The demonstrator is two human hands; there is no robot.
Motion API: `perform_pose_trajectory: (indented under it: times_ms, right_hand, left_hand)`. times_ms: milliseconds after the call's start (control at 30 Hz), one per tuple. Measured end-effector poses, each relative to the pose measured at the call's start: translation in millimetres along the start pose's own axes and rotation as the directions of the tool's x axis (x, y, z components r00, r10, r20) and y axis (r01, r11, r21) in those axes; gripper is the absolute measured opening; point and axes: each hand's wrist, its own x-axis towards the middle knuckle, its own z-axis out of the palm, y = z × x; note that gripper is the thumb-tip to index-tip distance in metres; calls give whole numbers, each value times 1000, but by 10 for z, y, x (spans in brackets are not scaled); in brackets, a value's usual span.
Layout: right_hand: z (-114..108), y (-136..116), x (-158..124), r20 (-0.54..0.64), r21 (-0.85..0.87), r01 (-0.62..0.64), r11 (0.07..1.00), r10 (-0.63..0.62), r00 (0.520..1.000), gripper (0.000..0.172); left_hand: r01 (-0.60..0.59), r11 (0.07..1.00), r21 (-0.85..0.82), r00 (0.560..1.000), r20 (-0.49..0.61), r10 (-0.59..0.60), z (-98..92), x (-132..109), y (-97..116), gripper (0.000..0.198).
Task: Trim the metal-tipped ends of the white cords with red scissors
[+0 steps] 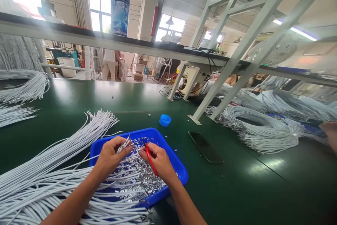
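My left hand (110, 154) is closed around the ends of a few white cables (124, 145), held over a blue tray (168, 141). Red-handled cutters (150, 160) sit in my closed right hand (161, 163), with their dark tips pointing toward the cable ends, a small gap away. Many small shiny metal pieces (149, 181) lie in the tray under both hands. A thick spread of white cables (55, 190) runs in from the left, and several ends rest over the tray. Behind it, another cable bundle (97, 126) lies on the green table.
A blue cap (165, 120) and a dark phone (205, 147) lie beyond and right of the tray. Coiled white cables (260, 126) lie at right, near metal shelf legs (218, 88). A blue spray can (120, 7) stands on the shelf. A person (109, 63) stands in the background.
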Motion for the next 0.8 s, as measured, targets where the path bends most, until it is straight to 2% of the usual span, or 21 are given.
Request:
perform_pose_trajectory:
  times_ms: [67,167,400,500,567,667,733,800]
  right_hand:
    - [-3,-24,-9,42,-69,21,997,-18,999,34]
    - [20,-39,-20,95,-81,45,996,-38,995,38]
    - [58,-37,-26,94,-46,-12,999,16,995,45]
    - [71,-26,-33,115,20,-23,1000,20,993,47]
    - [93,-25,-39,142,82,-18,996,6,990,47]
    - [136,-37,-44,116,81,-7,997,-3,993,48]
    - [150,-48,-40,86,39,29,999,-32,996,46]
    - [135,-52,-30,79,-8,83,996,-83,993,42]
  left_hand:
    - [29,998,-48,1000,7,-29,-9,2,13,28]
    - [22,998,-67,1000,22,-20,-14,4,6,27]
    - [-152,978,143,986,-48,160,2,-16,5,18]
    - [-165,975,151,983,-50,174,2,-25,21,18]
    - [-113,992,64,994,-1,113,-6,-25,26,22]
    - [48,989,-142,990,141,-28,-23,-14,24,28]
    - [193,939,-283,957,264,-117,-33,-3,17,30]
    - [331,861,-387,907,381,-178,-38,7,7,31]
